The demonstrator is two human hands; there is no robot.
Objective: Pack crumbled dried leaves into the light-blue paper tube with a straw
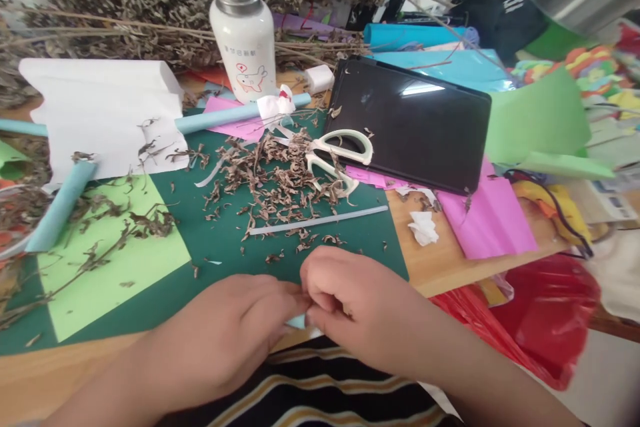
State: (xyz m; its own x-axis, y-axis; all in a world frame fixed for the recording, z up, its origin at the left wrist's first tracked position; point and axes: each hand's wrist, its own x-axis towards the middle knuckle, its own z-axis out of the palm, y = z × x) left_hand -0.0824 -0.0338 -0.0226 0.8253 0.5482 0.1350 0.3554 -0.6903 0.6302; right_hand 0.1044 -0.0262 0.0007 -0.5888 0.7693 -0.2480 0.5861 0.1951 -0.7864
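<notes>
At the table's front edge, my left hand (235, 333) and my right hand (357, 310) meet with their fingers closed. Between them shows a small bit of light blue paper (297, 321), gripped by both; the fingers hide most of it, so its full shape cannot be made out. Just beyond lies a pale thin strip (320, 221) on the green mat (220, 307). Crumbled dried leaves (270, 177) are heaped behind the strip. White-handled scissors (345, 147) lie partly among the leaves, their blades covered.
A white bottle without a lid (245, 40) stands behind the leaves. A black tablet (410, 123) lies to the right, near pink paper (493, 213). Light blue paper tubes (63, 207) and light green paper (115, 267) are at left. A red plastic bag (545, 313) hangs below the edge.
</notes>
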